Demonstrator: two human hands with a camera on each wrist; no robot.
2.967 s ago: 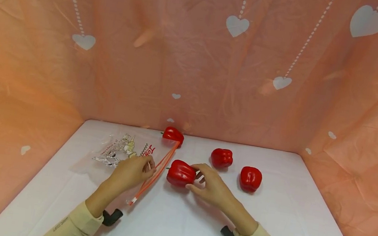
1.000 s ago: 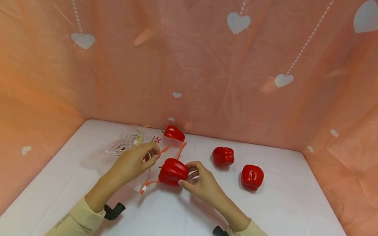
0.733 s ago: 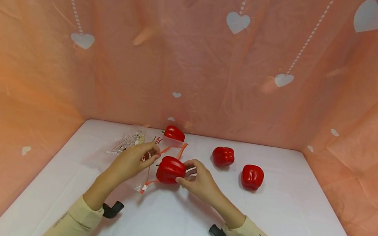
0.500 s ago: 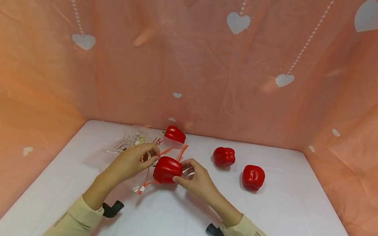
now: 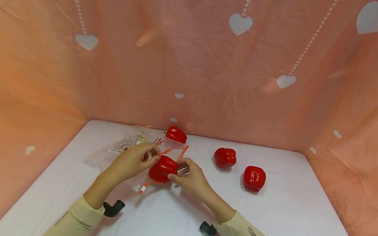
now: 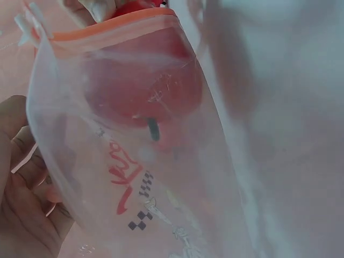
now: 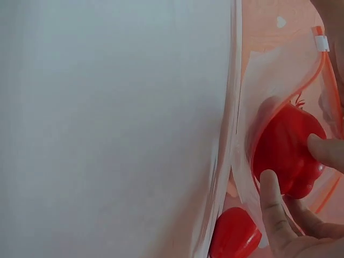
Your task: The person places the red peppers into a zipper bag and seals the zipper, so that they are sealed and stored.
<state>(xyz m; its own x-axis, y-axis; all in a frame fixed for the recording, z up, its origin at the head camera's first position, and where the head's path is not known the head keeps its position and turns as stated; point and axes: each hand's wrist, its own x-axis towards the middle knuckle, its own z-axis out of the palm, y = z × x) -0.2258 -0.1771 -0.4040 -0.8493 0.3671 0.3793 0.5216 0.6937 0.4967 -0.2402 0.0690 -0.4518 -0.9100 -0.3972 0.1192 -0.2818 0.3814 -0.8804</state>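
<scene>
In the head view my left hand (image 5: 133, 162) pinches the upper lip of a clear printed zip bag (image 5: 131, 143) with an orange slider strip. The bag's mouth gapes to the right. My right hand (image 5: 192, 178) grips a red bell pepper (image 5: 163, 169) by its blunt end, fingers spread around it. The pepper's stem end is inside the mouth; in the left wrist view its green stem shows through the plastic bag (image 6: 134, 156). Seen from the right wrist, the orange strip runs around the bell pepper (image 7: 287, 148), and the fingertips stay outside the bag.
Behind the bag lies another red bell pepper (image 5: 176, 134). Two more, a nearer bell pepper (image 5: 254, 179) and a farther bell pepper (image 5: 225, 157), rest to the right on the white table (image 5: 287, 216). Peach-coloured curtains (image 5: 203, 67) with white hearts enclose the table.
My right hand has carried the bell pepper leftward, its stem end passing into the bag's mouth. Earlier, my left hand moved up slightly and the bag's lips spread apart.
</scene>
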